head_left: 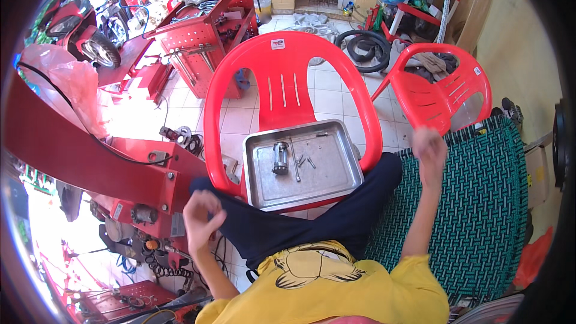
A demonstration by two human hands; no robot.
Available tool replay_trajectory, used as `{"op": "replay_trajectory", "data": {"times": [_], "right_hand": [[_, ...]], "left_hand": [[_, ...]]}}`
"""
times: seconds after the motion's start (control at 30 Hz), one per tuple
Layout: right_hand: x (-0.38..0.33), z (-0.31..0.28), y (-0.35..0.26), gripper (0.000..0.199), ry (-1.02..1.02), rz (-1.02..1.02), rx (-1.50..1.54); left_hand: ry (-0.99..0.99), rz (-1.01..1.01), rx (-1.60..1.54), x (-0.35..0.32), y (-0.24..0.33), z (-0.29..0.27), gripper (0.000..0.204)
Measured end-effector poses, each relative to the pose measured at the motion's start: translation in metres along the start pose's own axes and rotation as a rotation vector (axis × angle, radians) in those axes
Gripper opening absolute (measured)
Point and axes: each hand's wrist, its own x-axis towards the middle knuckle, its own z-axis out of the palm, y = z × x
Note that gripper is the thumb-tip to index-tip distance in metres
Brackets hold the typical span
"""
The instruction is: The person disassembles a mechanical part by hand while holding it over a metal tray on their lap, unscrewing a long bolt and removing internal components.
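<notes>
Hands (pixel 203 217) (pixel 429 147) empty — steel tray (pixel 339 174) on red chair (pixel 288 66).

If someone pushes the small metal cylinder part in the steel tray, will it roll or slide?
The metal cylinder part would probably roll sideways, since it seems to lie on its side. The steel tray looks smooth, so sliding is also likely. The raised rim should stop it.
</notes>
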Motion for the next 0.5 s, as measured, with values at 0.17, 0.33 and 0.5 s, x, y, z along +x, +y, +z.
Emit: {"op": "replay_trajectory", "data": {"times": [0.17, 0.33, 0.5], "right_hand": [[0.169, 0.062, 0.136, 0.018, -0.268, -0.070, -0.472], [0.229, 0.089, 0.241, 0.076, -0.248, 0.041, -1.154], [0.168, 0.069, 0.303, 0.091, -0.211, 0.165, -1.012]], "left_hand": [[0.155, 0.232, 0.617, 0.168, -0.070, 0.003, 0.025], [0.431, 0.135, 1.350, 0.275, -0.147, -0.021, 0.085], [0.221, -0.230, 1.186, 0.273, -0.184, -0.041, 0.080]]}}
